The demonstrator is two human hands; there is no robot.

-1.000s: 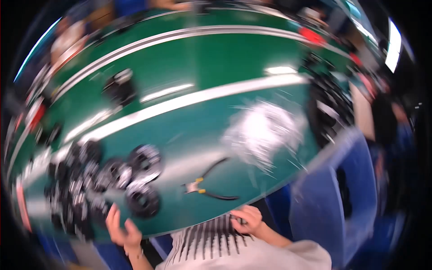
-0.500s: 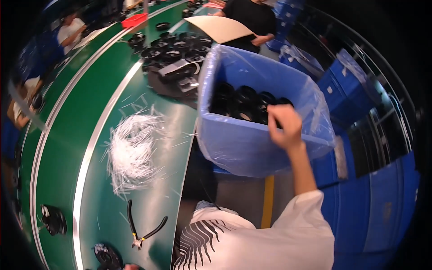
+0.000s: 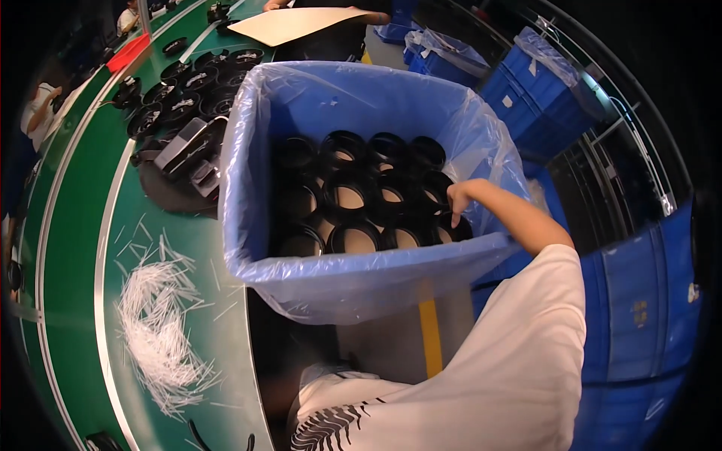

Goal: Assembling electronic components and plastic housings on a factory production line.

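My right hand (image 3: 462, 200) reaches over the right side of a blue bin (image 3: 353, 263) lined with clear plastic. Its fingers point down and close on a black round part (image 3: 456, 228) in the front right corner; some fingertips are hidden. Several more black ring-shaped parts (image 3: 349, 192) stand in rows in the bin, with tan board showing through their openings. My left hand is out of view.
A green worktable (image 3: 226, 316) lies left of the bin, with a heap of thin white strips (image 3: 158, 331) and black pliers handles (image 3: 197, 436). Black round parts (image 3: 180, 105) crowd its far end. Another person holds a tan board (image 3: 297, 24). Blue crates (image 3: 519, 83) stand right.
The view has shifted right and closer to the bin. My right hand has come down from above the bin to the parts inside. The left fingertips at the lower edge have left view.
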